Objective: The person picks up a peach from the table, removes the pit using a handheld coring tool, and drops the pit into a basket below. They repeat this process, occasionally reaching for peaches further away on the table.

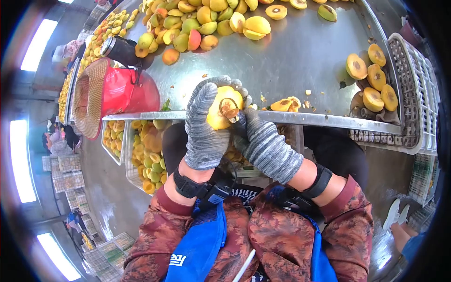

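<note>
One halved yellow fruit (224,109) at the steel table's (300,66) near edge — left hand (205,127) cupping it, right hand (265,143) gripping a coring tool (233,113) — likely light, soft-fleshed, slippery; best held by the skin side

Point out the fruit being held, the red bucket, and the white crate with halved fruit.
held fruit (217,113), head view, on its yellow cut face.
red bucket (127,91), head view, on its side wall.
white crate (418,94), head view, on its right rim.
</note>
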Action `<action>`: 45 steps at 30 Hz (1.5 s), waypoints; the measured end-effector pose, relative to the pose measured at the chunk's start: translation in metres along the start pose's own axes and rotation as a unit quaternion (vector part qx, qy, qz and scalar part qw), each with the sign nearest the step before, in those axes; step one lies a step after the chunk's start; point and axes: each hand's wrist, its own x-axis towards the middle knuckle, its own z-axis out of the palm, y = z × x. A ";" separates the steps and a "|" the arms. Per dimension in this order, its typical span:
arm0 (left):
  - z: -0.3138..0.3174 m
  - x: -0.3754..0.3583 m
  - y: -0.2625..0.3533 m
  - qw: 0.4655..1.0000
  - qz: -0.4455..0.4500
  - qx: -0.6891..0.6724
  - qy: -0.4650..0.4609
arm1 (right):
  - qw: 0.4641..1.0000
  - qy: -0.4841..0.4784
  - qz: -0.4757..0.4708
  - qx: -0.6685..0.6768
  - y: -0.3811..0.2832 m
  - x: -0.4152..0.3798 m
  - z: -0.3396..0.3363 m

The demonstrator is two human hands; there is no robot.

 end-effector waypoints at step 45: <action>-0.007 0.015 0.021 0.956 -0.113 0.171 -0.209 | 0.669 -0.370 0.173 0.621 -0.015 -0.019 -0.026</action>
